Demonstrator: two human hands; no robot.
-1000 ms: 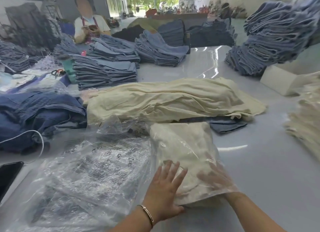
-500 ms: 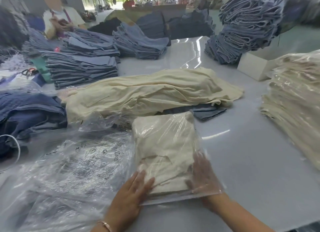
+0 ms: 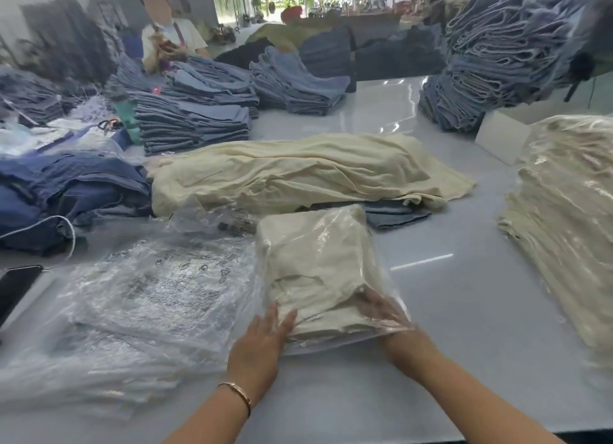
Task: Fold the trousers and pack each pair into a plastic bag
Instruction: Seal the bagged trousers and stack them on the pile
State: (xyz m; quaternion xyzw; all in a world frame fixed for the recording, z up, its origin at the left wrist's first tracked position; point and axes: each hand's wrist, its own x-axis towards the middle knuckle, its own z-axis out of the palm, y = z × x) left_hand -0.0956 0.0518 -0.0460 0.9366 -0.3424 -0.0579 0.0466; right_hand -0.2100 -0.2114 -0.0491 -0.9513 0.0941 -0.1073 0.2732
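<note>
left hand [image 3: 257, 345]: my fingers straight, pressing the plastic bag [image 3: 326, 271] edge
right hand [image 3: 381, 307]: fingers spread inside, seating cream trousers [image 3: 311, 264] deeper

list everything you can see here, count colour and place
folded trousers: one pair, cream, inside the clear plastic bag, table centre
loose trousers: heap, cream, behind the bag
empty plastic bags: pile, clear, printed, left of the bag
bagged trousers: stack, cream, right edge
jeans stacks: several, blue, far half of the table
dark denim heap: blue, left
phone: one, black, left edge
box: one, white, far right
table: one, white, glossy
left hand: flat against the bag's near left edge
right hand: inside the bag's mouth
</note>
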